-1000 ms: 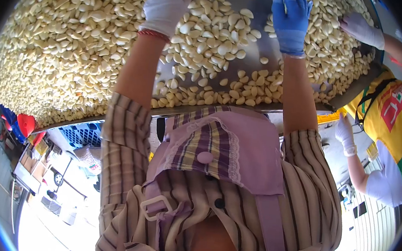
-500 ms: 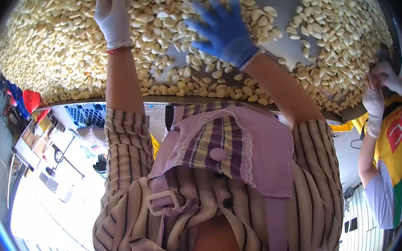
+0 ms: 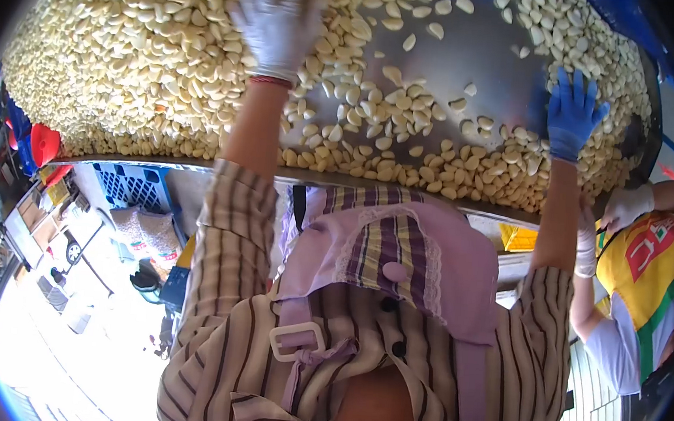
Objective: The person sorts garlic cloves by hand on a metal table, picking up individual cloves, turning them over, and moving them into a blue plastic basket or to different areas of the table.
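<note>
Many pale, flat, bean-like pieces point(image 3: 159, 62) lie over a grey metal table point(image 3: 444, 53), heaped thickest on the left. My left hand point(image 3: 278, 28), in a white glove with a red band at the wrist, rests on the heap with its fingers spread. In a blue glove, my right hand point(image 3: 574, 114) lies with fingers apart against the pieces on the right side. Neither hand shows anything held. Between the hands, smaller groups of pieces are scattered on the metal, and a band of them runs along the near rim.
At the right, a co-worker in a yellow vest point(image 3: 642, 258) has white-gloved hands by the table's edge. Below the table are a blue crate point(image 3: 129, 190) and a yellow crate point(image 3: 517, 238). A red object point(image 3: 44, 145) is at the left edge.
My right hand has moved right, from the middle to the right-hand pieces. My left hand has shifted right and spread its fingers. More bare metal shows between them.
</note>
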A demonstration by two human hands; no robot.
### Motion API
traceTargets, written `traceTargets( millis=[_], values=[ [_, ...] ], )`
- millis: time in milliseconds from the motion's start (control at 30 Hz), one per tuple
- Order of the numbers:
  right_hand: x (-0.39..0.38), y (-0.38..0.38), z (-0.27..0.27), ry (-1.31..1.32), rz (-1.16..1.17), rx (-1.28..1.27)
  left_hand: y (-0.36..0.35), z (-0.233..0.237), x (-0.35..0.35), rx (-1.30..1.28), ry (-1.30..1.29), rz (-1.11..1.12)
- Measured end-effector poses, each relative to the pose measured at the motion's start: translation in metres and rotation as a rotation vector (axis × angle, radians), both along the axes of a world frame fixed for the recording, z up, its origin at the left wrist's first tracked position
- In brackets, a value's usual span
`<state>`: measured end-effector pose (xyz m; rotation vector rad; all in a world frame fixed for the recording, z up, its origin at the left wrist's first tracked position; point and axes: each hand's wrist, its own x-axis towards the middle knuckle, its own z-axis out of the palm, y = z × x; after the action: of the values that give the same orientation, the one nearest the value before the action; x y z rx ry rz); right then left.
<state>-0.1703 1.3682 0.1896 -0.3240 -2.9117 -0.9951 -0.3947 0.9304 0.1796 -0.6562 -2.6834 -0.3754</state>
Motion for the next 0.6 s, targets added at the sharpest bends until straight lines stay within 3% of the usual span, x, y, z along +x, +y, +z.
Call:
traceTargets(
  millis=[33, 67, 100, 133, 167, 200, 267, 300, 367, 400, 467, 600],
  values=[
    [-0.004, -0.002, -0.002, 0.011, -0.064, 0.027, 0.017, 0.002, 0.007, -0.009, 0.031, -0.078],
    [-0.01, -0.008, -0.007, 0.022, -0.057, 0.032, 0.024, -0.026, 0.011, -0.154, -0.104, -0.048],
    [-0.018, -0.015, -0.014, 0.18, -0.101, -0.074, 0.039, -0.015, 0.027, -0.243, -0.225, -0.081],
    [-0.027, -0.024, -0.017, 0.332, -0.144, -0.183, 0.047, -0.025, 0.042, -0.067, -0.299, -0.179],
    [-0.041, -0.039, -0.016, 0.377, -0.097, -0.251, 0.057, -0.01, 0.058, -0.126, -0.376, -0.237],
    [-0.061, -0.055, -0.02, 0.614, 0.106, -0.5, 0.062, 0.006, 0.075, -0.139, -0.329, -0.281],
    [-0.099, -0.105, 0.01, 0.666, 0.294, -0.673, 0.052, 0.002, 0.084, 0.448, -0.439, -0.375],
    [-0.114, -0.121, 0.02, 0.685, 0.329, -0.791, 0.035, -0.013, 0.078, 0.555, -0.554, -0.251],
    [-0.141, -0.15, 0.038, 0.716, 0.294, -1.032, -0.008, -0.017, 0.055, 0.545, -0.389, -0.128],
    [-0.153, -0.152, 0.037, 0.823, 0.445, -1.0, -0.023, -0.002, 0.042, 0.429, -0.108, -0.127],
    [-0.16, -0.152, 0.037, 0.799, 0.423, -1.025, -0.043, 0.013, 0.038, 0.437, -0.271, 0.099],
    [-0.142, -0.148, 0.04, 0.759, 0.265, -1.259, -0.019, 0.036, 0.044, 0.4, -0.236, 0.035]
  ],
)
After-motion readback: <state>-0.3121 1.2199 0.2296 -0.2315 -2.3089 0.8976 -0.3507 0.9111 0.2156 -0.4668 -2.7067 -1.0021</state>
